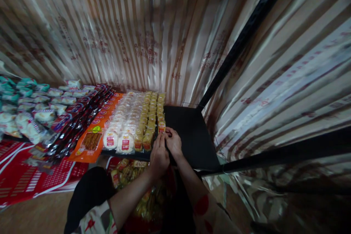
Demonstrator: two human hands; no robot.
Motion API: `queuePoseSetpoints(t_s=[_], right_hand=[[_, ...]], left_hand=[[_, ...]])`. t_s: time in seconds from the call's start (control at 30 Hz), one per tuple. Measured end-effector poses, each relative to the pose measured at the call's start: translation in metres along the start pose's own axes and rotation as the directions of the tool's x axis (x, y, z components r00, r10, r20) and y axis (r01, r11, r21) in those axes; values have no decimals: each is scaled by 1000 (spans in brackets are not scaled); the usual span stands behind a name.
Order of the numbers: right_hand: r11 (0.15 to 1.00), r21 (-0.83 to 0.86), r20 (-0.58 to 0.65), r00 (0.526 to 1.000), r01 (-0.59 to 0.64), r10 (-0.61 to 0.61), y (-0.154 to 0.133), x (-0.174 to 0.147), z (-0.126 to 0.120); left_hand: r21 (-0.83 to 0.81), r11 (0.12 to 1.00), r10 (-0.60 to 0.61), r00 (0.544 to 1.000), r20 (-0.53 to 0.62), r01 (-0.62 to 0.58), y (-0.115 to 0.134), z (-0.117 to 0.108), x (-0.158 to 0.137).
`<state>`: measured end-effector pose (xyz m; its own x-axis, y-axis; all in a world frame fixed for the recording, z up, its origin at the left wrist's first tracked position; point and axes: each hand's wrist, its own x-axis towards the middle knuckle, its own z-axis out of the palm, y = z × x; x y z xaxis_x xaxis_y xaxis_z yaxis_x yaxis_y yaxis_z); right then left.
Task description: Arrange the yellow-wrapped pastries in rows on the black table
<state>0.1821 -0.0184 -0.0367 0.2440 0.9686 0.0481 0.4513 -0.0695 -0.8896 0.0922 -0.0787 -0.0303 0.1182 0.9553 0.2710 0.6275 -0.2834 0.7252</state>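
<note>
"Patterned sleeve (pixel 95 221) nearest, lower left; where are the hands?"

"Left hand (pixel 159 156) and right hand (pixel 174 142) meet near centre, bunched; whether either pinches the small packet (pixel 161 127), I cannot tell."

"Its lie?"

"Just above both, long side up-frame, ending the rightmost row (pixel 160 106); black shelf (pixel 189 131) right."

Golden yellow on the small wrapped cakes (pixel 139 140), I saw, red-labelled white on the round packs (pixel 125 143), blazing orange on the stick-snack bag (pixel 82 149), and brown stripes streaked the pale sheeting (pixel 153 36)!
</note>
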Motion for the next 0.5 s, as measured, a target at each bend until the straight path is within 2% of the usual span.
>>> queuePoseSetpoints(t_s=[0.17, 0.5], right_hand=[[999, 24, -53, 998, 33, -31, 3, 4, 5], [989, 102, 14, 994, 108, -110, 6, 7, 19]], left_hand=[[-48, 999, -10, 1000, 3, 10, -10, 12, 4], [-132, 989, -66, 997, -27, 62, -18, 21, 6]])
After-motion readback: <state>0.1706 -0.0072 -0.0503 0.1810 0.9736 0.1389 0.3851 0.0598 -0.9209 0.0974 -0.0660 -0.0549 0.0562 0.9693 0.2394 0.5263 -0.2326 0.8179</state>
